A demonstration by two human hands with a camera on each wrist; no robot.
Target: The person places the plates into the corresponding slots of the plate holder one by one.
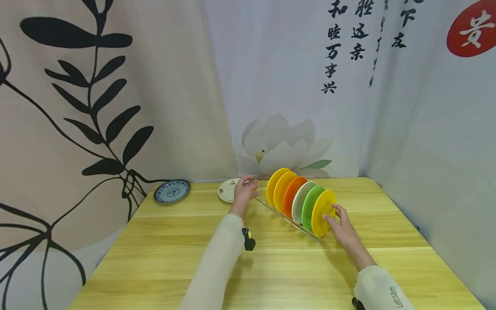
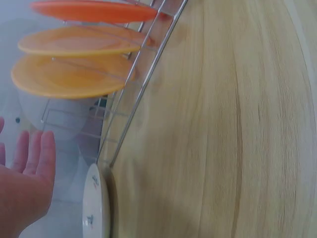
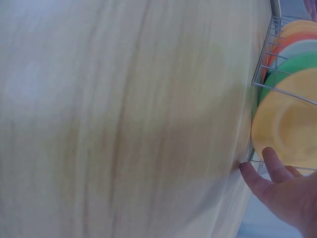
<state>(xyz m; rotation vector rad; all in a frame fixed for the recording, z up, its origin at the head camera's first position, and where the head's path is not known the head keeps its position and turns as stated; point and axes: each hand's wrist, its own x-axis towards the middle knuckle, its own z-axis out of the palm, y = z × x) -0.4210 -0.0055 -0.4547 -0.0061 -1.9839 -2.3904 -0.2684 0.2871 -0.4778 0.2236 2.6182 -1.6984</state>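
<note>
A metal wire rack [image 1: 288, 218] stands diagonally on the table, holding a row of upright plates: yellow ones, an orange plate [image 1: 293, 196], a white plate [image 1: 302, 201], a green plate [image 1: 311, 207] and, at the near end, a yellow plate [image 1: 322, 214]. My left hand [image 1: 246, 191] is at the rack's far left end, its fingers extended towards the wires. Beside that hand lies a white plate with small printed motifs [image 2: 95, 206]. At the opposite end my right hand [image 1: 342, 224] has its fingers spread, fingertips [image 3: 268, 152] right at the end wire and overlapping the near yellow plate.
A blue-and-white patterned plate [image 1: 172, 191] lies at the back left of the wooden table [image 1: 186, 241]. Printed curtains [image 1: 174, 107] hang behind the table's back edge and along its right side.
</note>
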